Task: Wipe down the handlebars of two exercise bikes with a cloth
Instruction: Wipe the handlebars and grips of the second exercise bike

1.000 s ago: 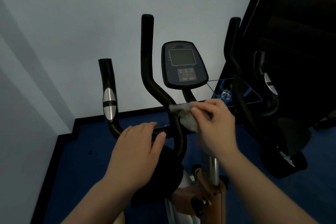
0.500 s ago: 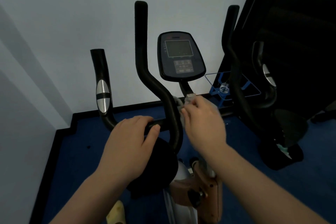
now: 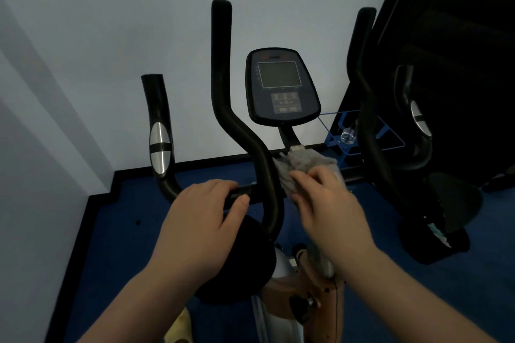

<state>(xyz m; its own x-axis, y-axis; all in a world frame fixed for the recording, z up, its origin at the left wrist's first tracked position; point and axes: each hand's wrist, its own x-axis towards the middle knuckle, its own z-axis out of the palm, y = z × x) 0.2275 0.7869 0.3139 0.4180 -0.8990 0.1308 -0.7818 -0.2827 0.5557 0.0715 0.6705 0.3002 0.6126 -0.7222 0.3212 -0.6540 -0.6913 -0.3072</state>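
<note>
Now left hand (image 3: 203, 220) wrapped around the handlebar (image 3: 245, 192), right hand (image 3: 328, 203) clutching the grey cloth (image 3: 301, 167) against it.

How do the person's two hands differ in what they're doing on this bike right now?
The left hand grips the bare black crossbar with its fingers curled over it, while the right hand holds a grey cloth against the bar near the console stem. The left hand looks sharp, as if steadying; the right hand is blurred. The left hand sits left of the tall curved handlebar, the right hand on its other side. Both are bare and on the same bike.
</note>
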